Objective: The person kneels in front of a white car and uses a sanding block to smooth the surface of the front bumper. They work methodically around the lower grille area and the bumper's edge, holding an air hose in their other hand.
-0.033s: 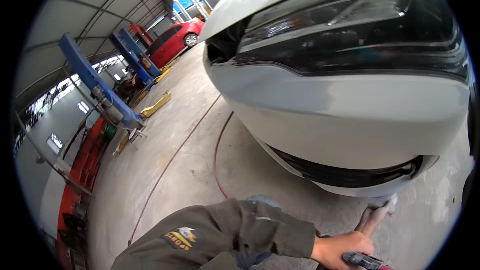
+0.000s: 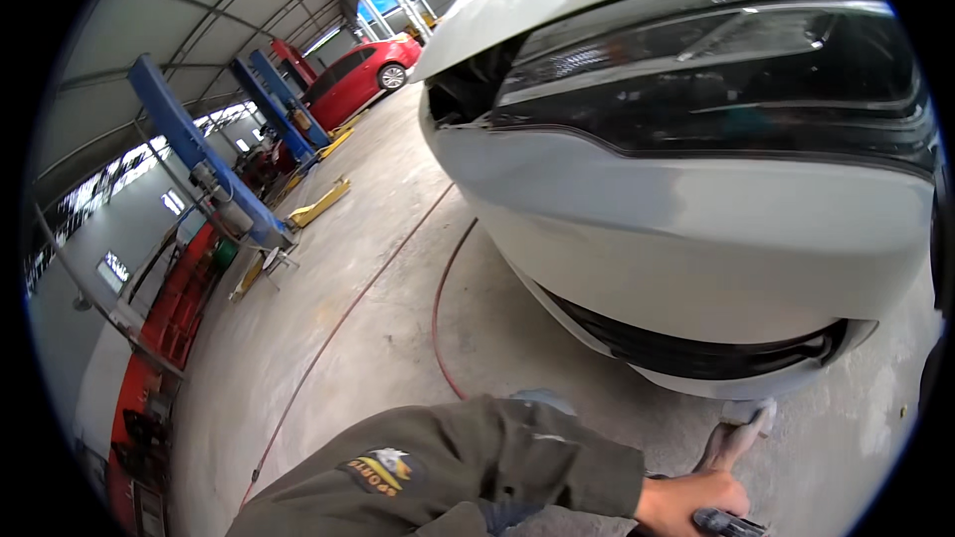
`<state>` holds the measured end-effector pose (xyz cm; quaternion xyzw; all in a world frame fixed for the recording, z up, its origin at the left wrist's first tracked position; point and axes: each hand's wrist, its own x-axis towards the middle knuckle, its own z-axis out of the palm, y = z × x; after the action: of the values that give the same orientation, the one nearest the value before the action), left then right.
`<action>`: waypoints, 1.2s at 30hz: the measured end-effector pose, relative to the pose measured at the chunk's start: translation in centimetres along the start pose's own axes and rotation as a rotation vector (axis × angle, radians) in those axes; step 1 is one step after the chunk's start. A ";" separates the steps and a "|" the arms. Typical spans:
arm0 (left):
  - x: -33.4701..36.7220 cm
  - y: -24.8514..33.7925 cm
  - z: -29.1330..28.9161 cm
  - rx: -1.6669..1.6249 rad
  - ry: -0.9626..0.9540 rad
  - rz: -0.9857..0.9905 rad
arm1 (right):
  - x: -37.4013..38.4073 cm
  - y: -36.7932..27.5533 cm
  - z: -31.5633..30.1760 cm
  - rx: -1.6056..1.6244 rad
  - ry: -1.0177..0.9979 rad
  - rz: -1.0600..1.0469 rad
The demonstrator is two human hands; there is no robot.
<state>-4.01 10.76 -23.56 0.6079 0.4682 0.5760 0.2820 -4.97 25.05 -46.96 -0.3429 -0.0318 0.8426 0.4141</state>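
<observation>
From the lower left my left arm, in a dark olive sleeve [image 2: 468, 467], reaches across to the right. At its end my left hand [image 2: 691, 503] is closed round a dark grey tool handle [image 2: 728, 522]; the rest of this tool is cut off at the lower rim. Just beyond it, my dusty right hand [image 2: 724, 447] grips a small pale block-like pad [image 2: 748, 412] directly below the bumper's bottom edge. Whether the pad touches the bumper cannot be told. Above the hands stands the pale grey car bumper [image 2: 676, 278], with a darker grey patch under the headlight [image 2: 716, 80].
A black lower grille [image 2: 686, 343] sits in the bumper. Red hoses [image 2: 435, 318] lie across the concrete floor [image 2: 328, 368]. Farther left are blue lift posts [image 2: 204, 144], a yellow lift arm [image 2: 320, 203], a small stool [image 2: 277, 261] and a red car [image 2: 353, 80].
The view has shifted, so the car and workshop sit slightly lower and farther right. My right hand with the pad has moved a little left beneath the bumper. Both grips remain closed.
</observation>
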 end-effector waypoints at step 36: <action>7.4 6.9 14.8 0.274 -0.191 -0.363 | 7.5 -12.7 -1.0 -0.023 0.103 -0.248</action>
<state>11.16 17.54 -16.89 0.5980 0.6148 0.3871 0.3387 1.09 38.52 -47.55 -0.3837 -0.0625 0.7657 0.5123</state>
